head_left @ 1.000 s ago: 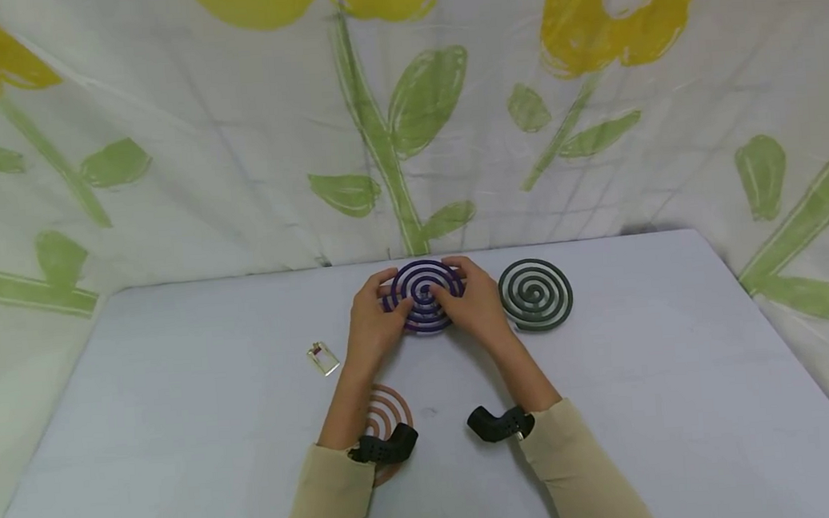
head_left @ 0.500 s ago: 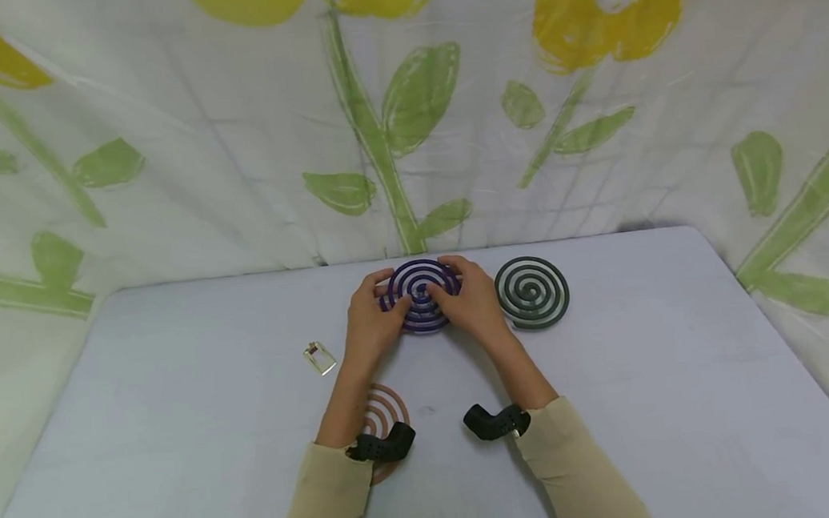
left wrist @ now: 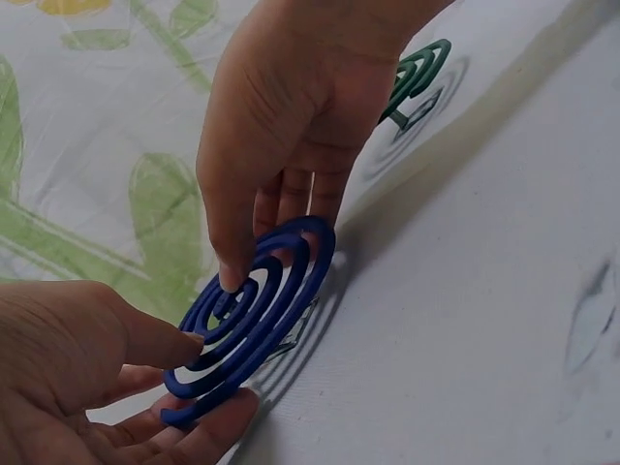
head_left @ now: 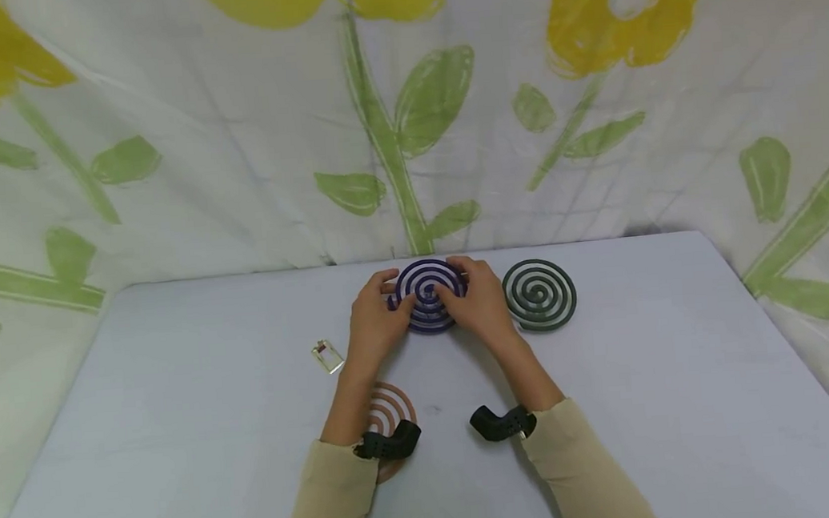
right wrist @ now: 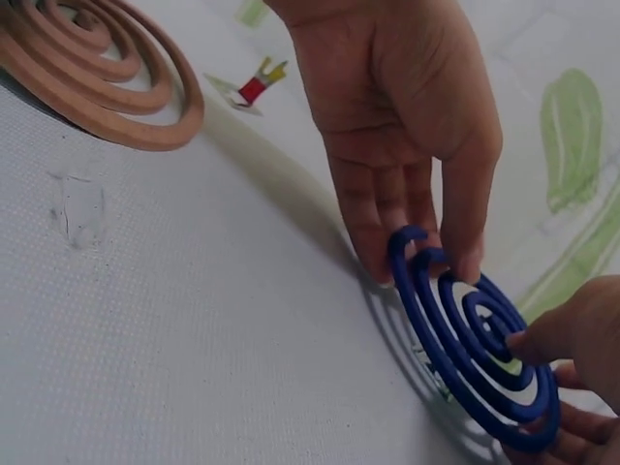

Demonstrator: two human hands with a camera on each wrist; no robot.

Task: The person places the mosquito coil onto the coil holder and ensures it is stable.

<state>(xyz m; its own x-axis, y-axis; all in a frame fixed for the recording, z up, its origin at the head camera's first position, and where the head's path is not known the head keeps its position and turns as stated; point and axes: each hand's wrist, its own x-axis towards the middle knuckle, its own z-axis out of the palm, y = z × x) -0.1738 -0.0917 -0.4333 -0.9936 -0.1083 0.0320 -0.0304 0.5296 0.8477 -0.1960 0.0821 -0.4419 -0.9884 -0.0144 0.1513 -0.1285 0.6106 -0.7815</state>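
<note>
Both hands hold a blue-purple mosquito coil (head_left: 429, 290) near the table's back edge. My left hand (head_left: 378, 319) pinches its left side, thumb on top and fingers beneath. On the other side, my right hand (head_left: 481, 304) has its thumb near the coil's centre and its fingers behind the rim. The left wrist view shows the coil tilted above a small metal stand (left wrist: 300, 331). Whether coil and stand touch, I cannot tell. A dark green mosquito coil (head_left: 536, 293) is just right of my right hand, raised on a similar metal stand (left wrist: 415, 118).
A brown mosquito coil (right wrist: 145, 134) lies nearer the body, partly hidden beneath the left forearm. Left of the left hand lies another small metal stand (head_left: 318, 348) with a red part. A flower-patterned cloth (head_left: 269, 141) hangs behind the white table (head_left: 196, 435).
The head view has shifted slightly. Both hands keep their grip on the blue-purple mosquito coil, which stays in about the same place.
</note>
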